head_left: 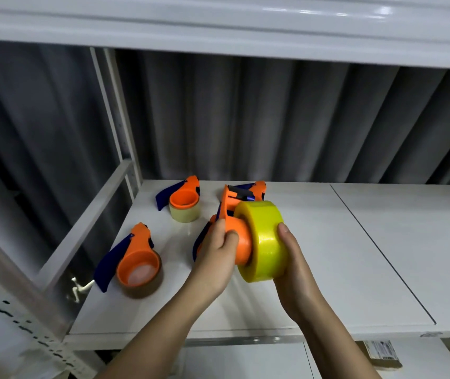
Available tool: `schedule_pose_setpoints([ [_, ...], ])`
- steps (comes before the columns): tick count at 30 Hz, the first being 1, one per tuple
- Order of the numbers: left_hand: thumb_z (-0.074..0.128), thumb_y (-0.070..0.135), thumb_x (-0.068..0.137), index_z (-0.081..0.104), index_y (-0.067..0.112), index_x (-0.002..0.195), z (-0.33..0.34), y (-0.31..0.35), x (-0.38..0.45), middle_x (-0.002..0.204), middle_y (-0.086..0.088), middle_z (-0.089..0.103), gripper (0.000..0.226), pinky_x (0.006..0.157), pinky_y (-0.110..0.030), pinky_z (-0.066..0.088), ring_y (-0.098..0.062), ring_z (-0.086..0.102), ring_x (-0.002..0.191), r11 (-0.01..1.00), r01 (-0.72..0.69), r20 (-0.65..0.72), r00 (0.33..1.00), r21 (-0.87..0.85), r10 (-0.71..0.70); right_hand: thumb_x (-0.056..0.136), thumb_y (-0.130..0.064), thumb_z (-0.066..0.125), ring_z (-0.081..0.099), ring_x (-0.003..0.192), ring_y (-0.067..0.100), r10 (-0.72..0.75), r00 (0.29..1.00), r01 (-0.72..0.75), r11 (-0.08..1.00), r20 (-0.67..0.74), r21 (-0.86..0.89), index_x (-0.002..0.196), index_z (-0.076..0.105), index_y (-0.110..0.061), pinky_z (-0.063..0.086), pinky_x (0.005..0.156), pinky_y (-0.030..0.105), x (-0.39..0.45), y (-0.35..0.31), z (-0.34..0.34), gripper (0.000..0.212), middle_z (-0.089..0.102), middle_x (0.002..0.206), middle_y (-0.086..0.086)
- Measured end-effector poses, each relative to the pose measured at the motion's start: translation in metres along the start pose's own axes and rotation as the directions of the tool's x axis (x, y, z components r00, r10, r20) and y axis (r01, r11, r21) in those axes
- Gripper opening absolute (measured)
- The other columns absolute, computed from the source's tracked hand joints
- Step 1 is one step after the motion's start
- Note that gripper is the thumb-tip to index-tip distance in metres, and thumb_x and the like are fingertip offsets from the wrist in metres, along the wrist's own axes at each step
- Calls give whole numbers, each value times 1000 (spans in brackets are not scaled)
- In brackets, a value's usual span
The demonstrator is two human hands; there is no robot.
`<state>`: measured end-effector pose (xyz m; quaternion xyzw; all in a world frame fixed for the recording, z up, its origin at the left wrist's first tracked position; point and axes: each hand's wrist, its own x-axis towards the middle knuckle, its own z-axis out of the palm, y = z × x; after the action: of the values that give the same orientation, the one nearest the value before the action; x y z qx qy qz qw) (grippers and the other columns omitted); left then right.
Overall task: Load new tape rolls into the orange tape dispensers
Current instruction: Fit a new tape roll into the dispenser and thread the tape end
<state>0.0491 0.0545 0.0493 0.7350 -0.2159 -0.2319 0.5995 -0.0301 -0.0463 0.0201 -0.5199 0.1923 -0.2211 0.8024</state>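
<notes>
Yellow tape roll [262, 242] half-seated on orange dispenser [236, 228] hub above shelf [355, 255] centre; left hand [217, 258] clamped on dispenser, right hand [293, 258] cupping roll at 3 o'clock; could jam if pushed crooked

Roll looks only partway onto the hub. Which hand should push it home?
Probably the right hand: it grips the yellow tape roll, which sits partway on the orange hub. The left hand holds the dispenser and is best kept bracing it.
</notes>
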Motion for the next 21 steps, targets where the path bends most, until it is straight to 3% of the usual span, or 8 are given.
schedule_pose_setpoints([
  [4, 36, 20, 100, 47, 40, 95, 3, 7, 0, 96, 12, 52, 23, 98, -42, 44, -20, 51, 102, 990, 31, -86, 995, -137, -43, 75, -62, 57, 66, 105, 18, 23, 1000, -23, 1000, 6, 20, 131, 47, -29, 55, 77, 33, 5, 4, 5, 66, 64, 122, 1],
  [8, 37, 21, 100, 48, 38, 104, 1, 9, -1, 105, 8, 53, 21, 91, -35, 47, -18, 54, 103, 973, 12, -90, 995, -231, -34, 72, -59, 54, 64, 109, 19, 44, 997, -41, 998, 63, -49, 136, 44, -32, 54, 83, 36, 10, 2, 3, 70, 63, 126, 0],
  [11, 37, 21, 100, 48, 34, 119, -2, 8, -2, 110, 6, 55, 25, 68, -22, 45, -11, 55, 94, 952, 36, -55, 997, -303, -55, 62, -75, 63, 60, 117, 19, 47, 984, -12, 978, 169, -206, 136, 43, -38, 48, 98, 45, 16, -11, -8, 84, 58, 133, -2],
  [13, 37, 21, 100, 50, 29, 123, -3, 9, 0, 119, -1, 57, 28, 68, -22, 44, -16, 55, 100, 942, 56, -38, 997, -332, -72, 51, -83, 66, 53, 124, 19, 16, 981, 42, 955, 192, -294, 138, 37, -44, 44, 103, 49, 19, -14, -10, 99, 49, 141, -4],
  [17, 38, 29, 98, 58, 29, 108, 3, 11, 2, 107, -2, 64, 22, 81, -31, 49, -18, 60, 98, 904, 70, -51, 994, -421, -100, 36, -79, 74, 67, 103, 14, -61, 992, 70, 995, 109, -75, 134, 45, -33, 56, 73, 28, 17, -4, 2, 112, 64, 123, 0],
  [19, 38, 40, 97, 59, 25, 118, 10, 8, 3, 115, -8, 66, 33, 92, -43, 51, -24, 62, 105, 897, 84, -49, 992, -433, -116, 44, -70, 75, 69, 97, 16, -59, 994, 58, 998, 94, 19, 132, 48, -28, 56, 68, 26, 15, 2, 10, 102, 69, 113, 2],
  [21, 37, 44, 96, 58, 24, 124, 15, 7, 1, 118, -8, 65, 40, 93, -46, 51, -25, 63, 107, 888, 65, -40, 995, -454, -93, 55, -62, 66, 69, 100, 19, -45, 997, 41, 997, 59, 72, 133, 49, -25, 57, 72, 30, 14, 5, 17, 88, 69, 115, 5],
])
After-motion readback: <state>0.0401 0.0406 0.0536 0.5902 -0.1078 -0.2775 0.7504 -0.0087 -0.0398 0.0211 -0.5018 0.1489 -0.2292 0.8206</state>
